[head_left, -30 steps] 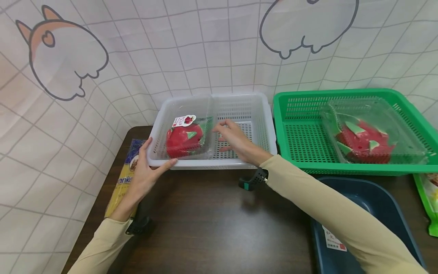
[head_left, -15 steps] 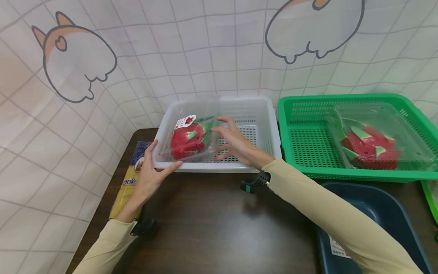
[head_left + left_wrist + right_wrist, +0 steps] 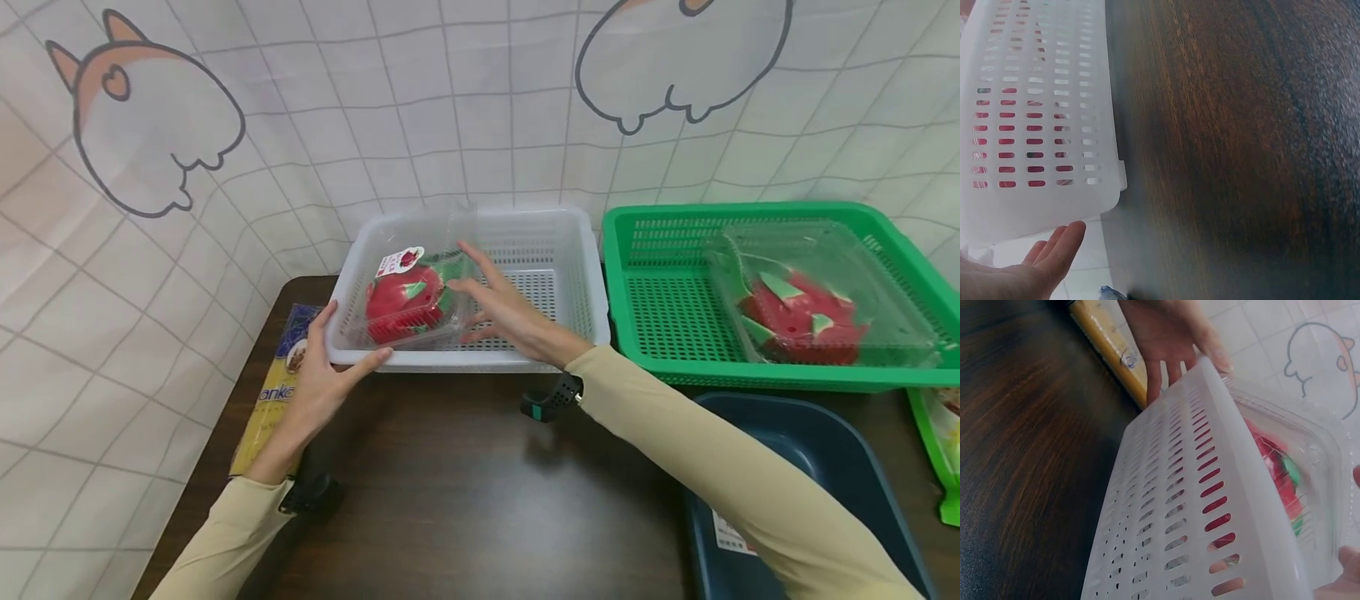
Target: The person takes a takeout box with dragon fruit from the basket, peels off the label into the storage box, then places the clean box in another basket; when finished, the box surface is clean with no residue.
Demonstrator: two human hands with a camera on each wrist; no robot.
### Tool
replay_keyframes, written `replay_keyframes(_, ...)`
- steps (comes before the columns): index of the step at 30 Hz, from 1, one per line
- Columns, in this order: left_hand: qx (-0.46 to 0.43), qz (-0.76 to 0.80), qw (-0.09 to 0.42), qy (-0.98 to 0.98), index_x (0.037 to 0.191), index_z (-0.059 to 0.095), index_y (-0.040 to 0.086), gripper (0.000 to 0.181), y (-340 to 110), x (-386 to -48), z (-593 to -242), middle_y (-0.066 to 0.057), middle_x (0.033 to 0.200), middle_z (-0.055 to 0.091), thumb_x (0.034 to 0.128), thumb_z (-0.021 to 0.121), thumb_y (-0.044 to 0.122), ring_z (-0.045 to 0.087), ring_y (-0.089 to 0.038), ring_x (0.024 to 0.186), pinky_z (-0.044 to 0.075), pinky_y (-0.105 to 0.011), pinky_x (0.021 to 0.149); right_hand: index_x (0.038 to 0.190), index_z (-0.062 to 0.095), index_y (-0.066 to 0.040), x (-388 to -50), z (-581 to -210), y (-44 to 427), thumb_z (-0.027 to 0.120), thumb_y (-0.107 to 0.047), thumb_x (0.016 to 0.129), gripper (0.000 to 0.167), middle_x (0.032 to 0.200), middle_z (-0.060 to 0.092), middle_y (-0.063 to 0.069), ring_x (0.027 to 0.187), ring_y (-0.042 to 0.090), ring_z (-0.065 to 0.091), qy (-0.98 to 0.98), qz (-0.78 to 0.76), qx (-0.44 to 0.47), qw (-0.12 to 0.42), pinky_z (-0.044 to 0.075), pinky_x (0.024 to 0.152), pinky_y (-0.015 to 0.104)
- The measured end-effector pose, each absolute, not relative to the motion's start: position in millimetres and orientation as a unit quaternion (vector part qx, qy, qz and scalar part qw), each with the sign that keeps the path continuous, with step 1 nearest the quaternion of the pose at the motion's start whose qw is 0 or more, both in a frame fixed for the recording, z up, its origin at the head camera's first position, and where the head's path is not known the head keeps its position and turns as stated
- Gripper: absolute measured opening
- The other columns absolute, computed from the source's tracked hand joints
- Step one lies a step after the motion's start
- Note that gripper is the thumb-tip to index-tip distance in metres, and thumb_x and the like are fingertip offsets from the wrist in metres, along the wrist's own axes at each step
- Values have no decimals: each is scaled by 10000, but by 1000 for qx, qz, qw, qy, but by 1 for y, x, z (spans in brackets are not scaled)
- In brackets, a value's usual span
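Observation:
A white plastic basket (image 3: 517,360) stands against the back wall, holding a clear plastic clamshell box (image 3: 442,237) on its left side. Inside the box is a red dragon fruit (image 3: 405,310) with green scales; a label is on the lid. My left hand (image 3: 322,383) holds the basket's front left corner, thumb on the front rim and fingers along the left end. In the left wrist view its fingers (image 3: 1063,250) lie against the basket's end. My right hand (image 3: 510,317) reaches over the basket with fingers spread, fingertips at the box's right edge; whether they touch it I cannot tell.
To the right stands a green basket (image 3: 675,368) with another clear box of dragon fruit (image 3: 802,321). In front of it is a dark blue tub (image 3: 825,433), partly behind my right sleeve. A yellow and blue packet (image 3: 273,400) lies by the table's left edge.
My right hand has moved slightly left, its spread fingers closer over the clear box's right edge. The box has tilted slightly. My left hand stays on the basket's corner.

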State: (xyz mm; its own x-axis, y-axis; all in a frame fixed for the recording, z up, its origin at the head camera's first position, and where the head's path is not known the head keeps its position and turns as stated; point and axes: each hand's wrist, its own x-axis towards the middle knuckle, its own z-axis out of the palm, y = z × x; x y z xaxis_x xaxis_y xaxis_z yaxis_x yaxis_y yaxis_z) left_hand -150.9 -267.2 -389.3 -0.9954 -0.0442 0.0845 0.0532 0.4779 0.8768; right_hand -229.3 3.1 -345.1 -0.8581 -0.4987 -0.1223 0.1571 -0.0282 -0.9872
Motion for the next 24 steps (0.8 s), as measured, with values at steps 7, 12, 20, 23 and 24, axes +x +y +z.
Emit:
replay_keyframes(7, -6, -519, 46, -854, 1684, 68, 171, 1004, -266, -152, -388, -171, 1684, 189, 960, 761, 227, 259, -404, 1505, 288, -662, 1201, 1685, 11, -378, -229, -344, 1, 571, -369, 1048, 848, 1736, 56, 120, 1278, 563, 507, 677, -681, -127, 249, 585, 905, 606)
replay_keyframes(12, -6, -522, 44, -852, 1683, 68, 171, 1006, -266, -152, -387, -168, 1683, 190, 959, 763, 229, 266, -402, 1497, 291, -662, 1200, 1677, -41, -389, -230, -344, -1, 599, -375, 1031, 910, 1741, -11, 98, 1367, 592, 403, 687, -668, -136, 252, 595, 881, 604)
replay_keyframes(20, -7, -512, 41, -858, 1680, 83, 170, 1010, -265, -153, -387, -176, 1672, 204, 948, 769, 293, 266, -417, 1499, 267, -703, 1188, 1668, -66, -403, -232, -345, -3, 622, -329, 1024, 945, 1742, -34, 96, 1400, 595, 366, 671, -687, -99, 261, 610, 856, 572)
replay_keyframes(23, -4, -512, 41, -858, 1681, 77, 172, 1009, -266, -151, -386, -179, 1674, 199, 952, 764, 286, 259, -422, 1502, 268, -705, 1187, 1671, -70, -391, -231, -344, -5, 619, -311, 1015, 954, 1745, -60, 98, 1393, 588, 380, 669, -690, -94, 258, 612, 848, 568)
replay_keyframes(24, -4, -512, 40, -858, 1683, 71, 172, 1010, -267, -150, -386, -182, 1676, 197, 954, 762, 283, 259, -424, 1505, 269, -702, 1188, 1672, -69, -384, -231, -344, -6, 612, -308, 1014, 950, 1745, -54, 102, 1369, 570, 411, 671, -690, -91, 256, 615, 841, 566)
